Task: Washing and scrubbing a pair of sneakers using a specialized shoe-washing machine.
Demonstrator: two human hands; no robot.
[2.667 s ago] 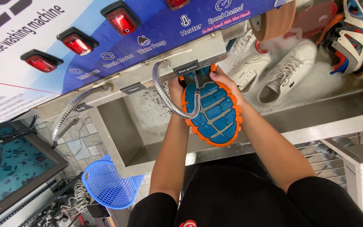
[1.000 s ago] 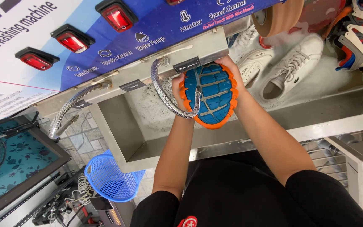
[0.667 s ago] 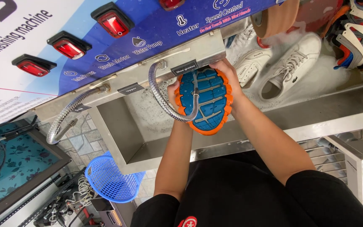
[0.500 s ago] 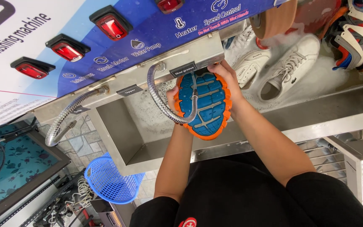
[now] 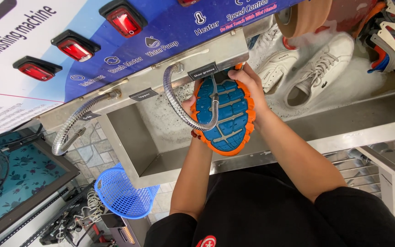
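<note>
Both hands grip a running shoe (image 5: 225, 116) sole-up, its blue tread rimmed in orange, over the steel wash trough (image 5: 129, 142) near the back wall under the control panel (image 5: 115, 50). The left hand (image 5: 192, 107) clasps the shoe's left edge, the right hand (image 5: 248, 84) its toe end. A flexible metal hose (image 5: 179, 107) curls across the sole, and white sneakers (image 5: 316, 73) lie in suds toward the trough's right end.

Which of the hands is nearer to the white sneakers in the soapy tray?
Right. The right hand grips the shoe sole's edge beside the white sneakers; the left hand holds the sole's far edge.
</note>
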